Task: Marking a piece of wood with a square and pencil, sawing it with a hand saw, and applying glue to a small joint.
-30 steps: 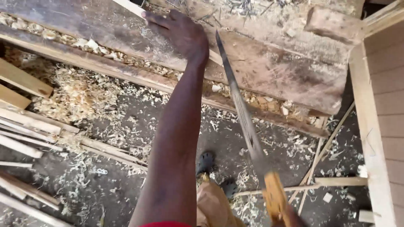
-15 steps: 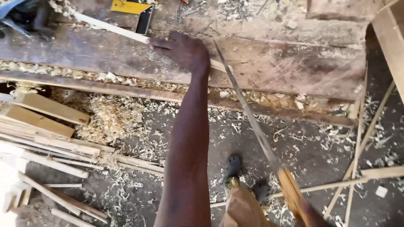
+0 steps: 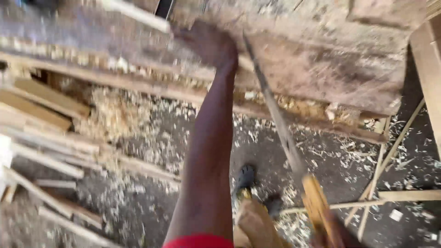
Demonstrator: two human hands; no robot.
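Observation:
My left hand [image 3: 206,43] rests palm down on a thin wooden strip [image 3: 133,14] that lies across a worn wooden workbench [image 3: 321,59]. A hand saw [image 3: 275,115] with a long grey blade and a yellow wooden handle [image 3: 319,211] slants up from the lower right, its blade tip meeting the strip just right of my left hand. My right hand [image 3: 335,234] grips the saw's handle at the bottom edge; only a small part of it shows. The picture is blurred by motion.
Wood shavings and sawdust cover the dark floor [image 3: 151,133]. Stacked planks and battens [image 3: 41,115] lie at the left. Thin sticks [image 3: 386,160] lean at the right beside a pale wooden frame [image 3: 427,69]. My foot in a dark shoe [image 3: 245,177] stands below the bench.
The view has shifted and blurred. The saw has been pulled back toward me, its handle lower in view. My left hand stays pressed on the strip.

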